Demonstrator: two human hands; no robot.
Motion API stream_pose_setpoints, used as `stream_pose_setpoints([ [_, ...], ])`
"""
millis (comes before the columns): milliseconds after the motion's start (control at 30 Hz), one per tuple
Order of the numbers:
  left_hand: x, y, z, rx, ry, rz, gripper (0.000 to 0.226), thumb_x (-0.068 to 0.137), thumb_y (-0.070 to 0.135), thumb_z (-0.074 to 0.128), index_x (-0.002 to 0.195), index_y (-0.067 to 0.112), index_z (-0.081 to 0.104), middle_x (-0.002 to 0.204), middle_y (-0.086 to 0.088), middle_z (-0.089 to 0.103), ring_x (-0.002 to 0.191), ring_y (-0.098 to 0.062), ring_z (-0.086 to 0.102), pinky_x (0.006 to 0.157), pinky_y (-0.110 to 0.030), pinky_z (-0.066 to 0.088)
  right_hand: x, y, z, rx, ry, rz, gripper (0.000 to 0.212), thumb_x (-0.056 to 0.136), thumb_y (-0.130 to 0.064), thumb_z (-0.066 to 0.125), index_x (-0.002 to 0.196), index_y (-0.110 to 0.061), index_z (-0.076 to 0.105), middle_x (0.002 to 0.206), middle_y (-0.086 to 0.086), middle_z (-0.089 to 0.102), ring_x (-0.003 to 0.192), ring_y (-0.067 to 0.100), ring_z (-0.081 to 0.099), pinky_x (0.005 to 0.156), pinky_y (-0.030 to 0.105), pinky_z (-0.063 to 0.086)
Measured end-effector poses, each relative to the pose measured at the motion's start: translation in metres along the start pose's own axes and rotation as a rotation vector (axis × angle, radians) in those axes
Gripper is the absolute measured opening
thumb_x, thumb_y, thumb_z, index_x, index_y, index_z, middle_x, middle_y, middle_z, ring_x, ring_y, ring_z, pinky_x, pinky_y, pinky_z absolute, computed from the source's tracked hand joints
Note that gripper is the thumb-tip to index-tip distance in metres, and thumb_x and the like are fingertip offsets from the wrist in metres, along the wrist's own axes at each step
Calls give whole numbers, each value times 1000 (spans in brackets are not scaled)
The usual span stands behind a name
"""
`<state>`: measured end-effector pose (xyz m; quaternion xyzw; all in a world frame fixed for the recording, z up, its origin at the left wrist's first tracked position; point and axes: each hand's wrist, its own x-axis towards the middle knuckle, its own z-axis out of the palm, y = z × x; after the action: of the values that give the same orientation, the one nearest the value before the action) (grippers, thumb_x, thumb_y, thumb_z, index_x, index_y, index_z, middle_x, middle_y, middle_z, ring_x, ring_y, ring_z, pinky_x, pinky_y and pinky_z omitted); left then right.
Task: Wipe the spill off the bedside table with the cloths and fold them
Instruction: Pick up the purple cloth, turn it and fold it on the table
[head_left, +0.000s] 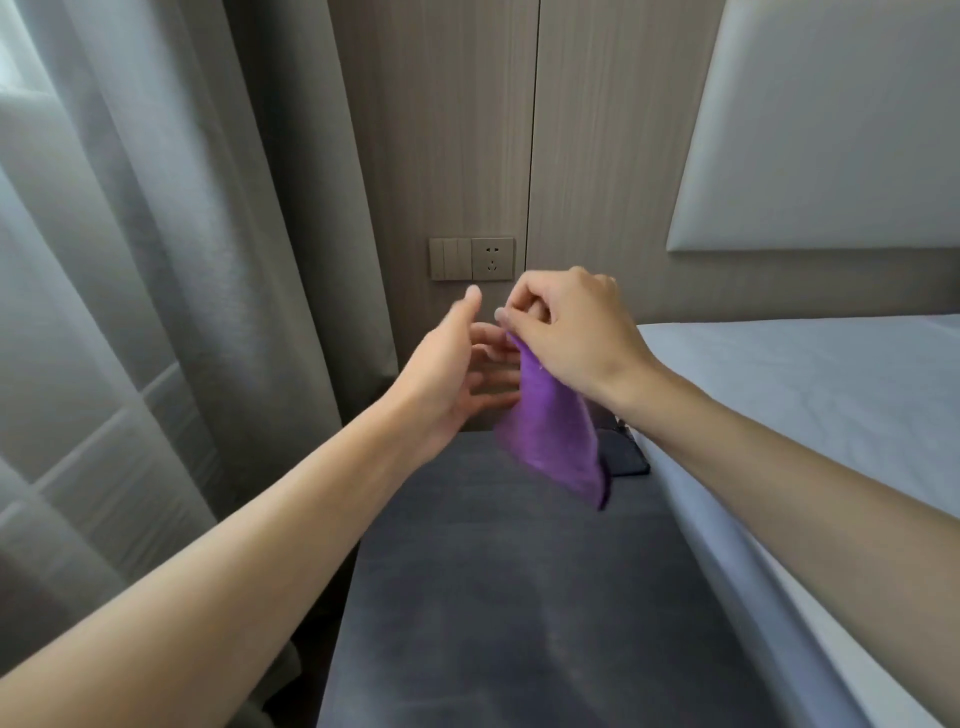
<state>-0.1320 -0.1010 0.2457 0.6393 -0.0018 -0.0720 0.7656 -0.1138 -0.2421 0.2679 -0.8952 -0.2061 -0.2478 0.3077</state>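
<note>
Plainly, the right hand (566, 332) pinches the purple cloth (550, 436) by its top corner; it hangs lengthwise below those fingers, above the desk (519, 597); the left hand (457, 374), fingers spread and empty, hovers at its left edge.

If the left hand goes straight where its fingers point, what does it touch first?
Probably the purple cloth hanging from the right hand; the left hand aims at it, though depth is unclear.
</note>
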Motion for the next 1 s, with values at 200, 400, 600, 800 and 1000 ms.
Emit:
stream_pose_setpoints([
  [200, 0, 10, 9, -361, 99, -57, 19, 97, 18, 61, 98, -1, 61, 103, -23, 68, 84, -29, 69, 82, -39, 60, -11, -10, -9, -61, -118, -138, 22, 95, -22, 61, 78, -20, 76, 48, -16, 47, 60, 7, 49, 68, 25, 36],
  [400, 0, 8, 4, -498, 64, 23, 23, 101, 8, 43, 115, -3, 57, 122, -27, 67, 111, -36, 68, 93, -45, 57, -18, 5, -5, 281, 96, 382, 28, 84, -42, 75, 90, -18, 62, 80, -3, 69, 70, 12, 63, 62, 32, 52],
  [600, -2, 13, 0, -356, 25, 165, 10, 103, 7, 45, 96, 6, 52, 111, -28, 69, 92, -37, 74, 69, -47, 61, -23, 11, 5, 124, 96, 302, 50, 88, -29, 72, 54, -4, 44, 52, 15, 46, 51, 19, 31, 49, 31, 25],
  [800, 9, 13, -33, -86, 353, 203, 19, 107, 22, 36, 121, 17, 47, 119, -13, 63, 103, -33, 69, 75, -53, 61, -9, 35, -9, 427, 158, 567, 40, 99, -23, 60, 63, -8, 49, 62, 8, 45, 65, 22, 47, 61, 44, 48],
  [1000, 19, 11, -64, 173, 510, 82, 17, 106, 29, 33, 108, 26, 49, 110, -2, 61, 98, -19, 62, 72, -33, 54, -1, 49, -27, 635, 19, 748, 25, 103, -37, 54, 99, -16, 67, 90, 5, 58, 83, 24, 54, 87, 46, 54],
])
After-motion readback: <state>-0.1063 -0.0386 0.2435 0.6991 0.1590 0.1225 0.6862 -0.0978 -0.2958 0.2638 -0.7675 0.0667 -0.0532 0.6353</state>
